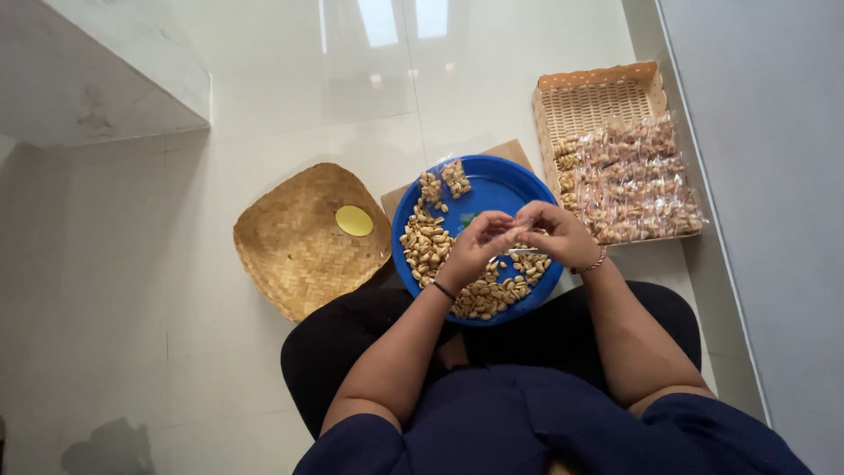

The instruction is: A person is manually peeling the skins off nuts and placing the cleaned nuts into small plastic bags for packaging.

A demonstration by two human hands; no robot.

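Note:
A round blue plate [492,180] rests on my lap, with several peanuts [424,246] spread along its left and near sides. My left hand [475,246] and my right hand [558,233] meet above the plate, fingertips pinched together on a small clear packet [519,237] that is mostly hidden by the fingers. Two filled small packets [454,179] lie at the plate's far side.
A woven bamboo tray [294,242] with a small yellow round lid [354,221] lies on the floor at the left. A rectangular basket [589,101] at the right holds several clear packets of peanuts [637,180]. A brown card [514,151] shows behind the plate. A wall runs along the right.

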